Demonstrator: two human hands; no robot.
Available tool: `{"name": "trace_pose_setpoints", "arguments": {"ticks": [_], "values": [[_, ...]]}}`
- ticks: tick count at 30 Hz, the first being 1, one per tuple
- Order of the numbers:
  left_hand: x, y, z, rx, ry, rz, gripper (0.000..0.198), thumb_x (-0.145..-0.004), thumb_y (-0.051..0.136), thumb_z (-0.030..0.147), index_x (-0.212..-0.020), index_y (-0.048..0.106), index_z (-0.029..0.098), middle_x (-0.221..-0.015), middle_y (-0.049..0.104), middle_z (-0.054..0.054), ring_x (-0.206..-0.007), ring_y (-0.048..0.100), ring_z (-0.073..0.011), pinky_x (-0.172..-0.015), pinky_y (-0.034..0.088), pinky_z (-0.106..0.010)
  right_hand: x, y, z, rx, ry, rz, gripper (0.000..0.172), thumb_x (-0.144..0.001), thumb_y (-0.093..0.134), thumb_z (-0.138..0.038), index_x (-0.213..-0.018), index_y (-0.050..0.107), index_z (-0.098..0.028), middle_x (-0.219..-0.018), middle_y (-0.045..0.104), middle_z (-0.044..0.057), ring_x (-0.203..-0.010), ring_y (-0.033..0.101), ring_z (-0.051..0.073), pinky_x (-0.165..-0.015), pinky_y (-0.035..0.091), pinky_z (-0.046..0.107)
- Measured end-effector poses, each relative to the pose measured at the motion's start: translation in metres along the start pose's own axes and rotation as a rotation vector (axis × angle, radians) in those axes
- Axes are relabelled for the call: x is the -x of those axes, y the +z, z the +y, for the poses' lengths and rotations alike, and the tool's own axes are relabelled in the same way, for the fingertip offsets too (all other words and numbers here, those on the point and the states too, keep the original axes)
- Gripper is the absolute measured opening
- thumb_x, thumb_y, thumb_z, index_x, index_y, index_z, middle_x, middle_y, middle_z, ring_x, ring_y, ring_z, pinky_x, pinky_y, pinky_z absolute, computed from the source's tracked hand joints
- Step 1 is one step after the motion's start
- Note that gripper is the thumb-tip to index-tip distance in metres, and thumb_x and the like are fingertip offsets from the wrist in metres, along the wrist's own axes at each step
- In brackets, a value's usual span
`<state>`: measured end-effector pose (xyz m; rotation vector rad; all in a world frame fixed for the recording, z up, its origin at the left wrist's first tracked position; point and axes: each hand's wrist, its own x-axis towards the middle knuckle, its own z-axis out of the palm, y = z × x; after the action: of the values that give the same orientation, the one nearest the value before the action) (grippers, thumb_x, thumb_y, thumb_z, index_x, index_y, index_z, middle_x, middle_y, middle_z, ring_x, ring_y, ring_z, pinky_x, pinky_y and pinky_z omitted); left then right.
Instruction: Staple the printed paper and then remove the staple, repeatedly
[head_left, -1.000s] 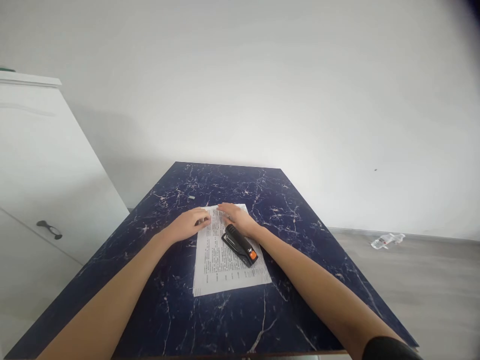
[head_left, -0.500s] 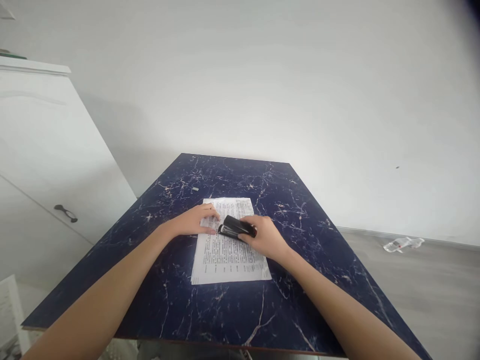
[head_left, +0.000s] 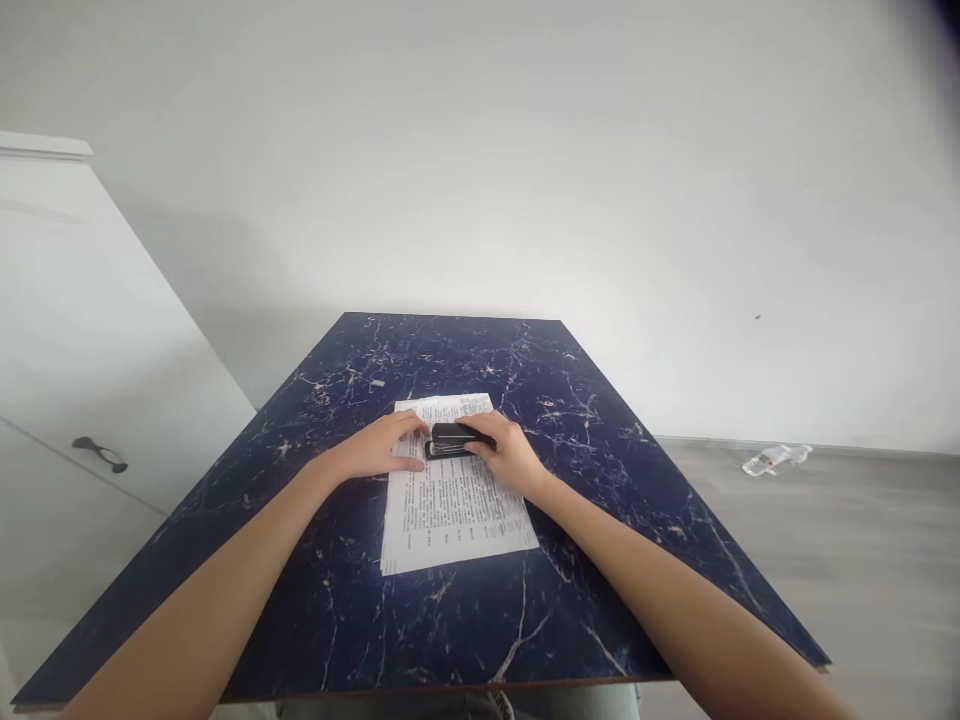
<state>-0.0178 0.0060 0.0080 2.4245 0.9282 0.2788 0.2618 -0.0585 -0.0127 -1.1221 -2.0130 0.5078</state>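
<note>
Printed sheets of paper (head_left: 461,515) lie stacked on a dark blue marbled table. Above their upper half is a black stapler (head_left: 448,436), its jaws parted and its front end pointing left. My right hand (head_left: 506,450) grips the stapler's rear end, thumb on the near side and fingers on the far side. Over the left edge of the sheets, my left hand (head_left: 386,445) has its fingers curved and its thumb apart, close to the stapler's front end. Whether its fingertips touch the stapler, I cannot tell.
A small pale strip (head_left: 377,383) rests on the table (head_left: 450,640) beyond the sheets. To the left stands a white cabinet (head_left: 97,330) with a dark handle. Clear crumpled plastic (head_left: 776,459) lies on the floor at right, by the wall.
My right hand has turned the stapler so it lies more level across the sheets, its front end nearer my left hand. The view has shifted slightly.
</note>
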Motion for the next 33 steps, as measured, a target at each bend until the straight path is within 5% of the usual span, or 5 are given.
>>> {"name": "trace_pose_setpoints", "arguments": {"ticks": [7, 14, 19, 25, 33], "values": [[-0.001, 0.0, -0.001, 0.012, -0.015, -0.006, 0.056, -0.084, 0.07, 0.061, -0.129, 0.063, 0.028, -0.133, 0.062, -0.012, -0.118, 0.058, -0.0325, -0.092, 0.046, -0.041, -0.005, -0.003, 0.001, -0.093, 0.049, -0.02, 0.039, -0.097, 0.058, -0.026, -0.135, 0.067, -0.028, -0.13, 0.071, 0.007, -0.119, 0.062, 0.026, -0.107, 0.047, 0.046], [-0.002, 0.002, -0.003, 0.047, -0.024, 0.017, 0.056, -0.082, 0.072, 0.06, -0.127, 0.066, 0.028, -0.129, 0.064, -0.013, -0.108, 0.061, -0.03, -0.084, 0.047, -0.037, -0.003, -0.014, 0.02, -0.544, 0.31, 0.212, 0.035, -0.095, 0.049, -0.038, -0.113, 0.074, -0.021, -0.117, 0.075, 0.009, -0.107, 0.068, 0.023, -0.099, 0.051, 0.04], [-0.002, 0.004, -0.009, 0.067, -0.039, 0.049, 0.057, -0.079, 0.074, 0.06, -0.126, 0.068, 0.029, -0.119, 0.066, -0.011, -0.097, 0.063, -0.0266, -0.075, 0.046, -0.033, -0.001, -0.017, 0.022, -0.511, 0.41, 0.085, 0.031, -0.083, 0.053, -0.029, -0.098, 0.079, -0.021, -0.107, 0.077, 0.005, -0.1, 0.068, 0.024, -0.092, 0.052, 0.037], [-0.003, 0.004, -0.006, 0.034, -0.035, 0.035, 0.056, -0.08, 0.072, 0.061, -0.125, 0.067, 0.028, -0.119, 0.066, -0.011, -0.1, 0.062, -0.0275, -0.077, 0.047, -0.034, -0.001, -0.015, 0.021, -0.534, 0.41, 0.083, 0.034, -0.08, 0.053, -0.025, -0.098, 0.081, -0.021, -0.11, 0.078, 0.005, -0.105, 0.068, 0.026, -0.097, 0.051, 0.04], [-0.003, 0.004, -0.007, 0.04, -0.034, 0.037, 0.056, -0.08, 0.073, 0.061, -0.123, 0.067, 0.026, -0.116, 0.065, -0.012, -0.097, 0.062, -0.027, -0.076, 0.046, -0.034, -0.001, -0.02, 0.032, -0.665, 0.333, -0.033, 0.046, -0.086, 0.058, -0.022, -0.13, 0.069, -0.026, -0.121, 0.075, 0.006, -0.107, 0.07, 0.023, -0.102, 0.051, 0.044]]}}
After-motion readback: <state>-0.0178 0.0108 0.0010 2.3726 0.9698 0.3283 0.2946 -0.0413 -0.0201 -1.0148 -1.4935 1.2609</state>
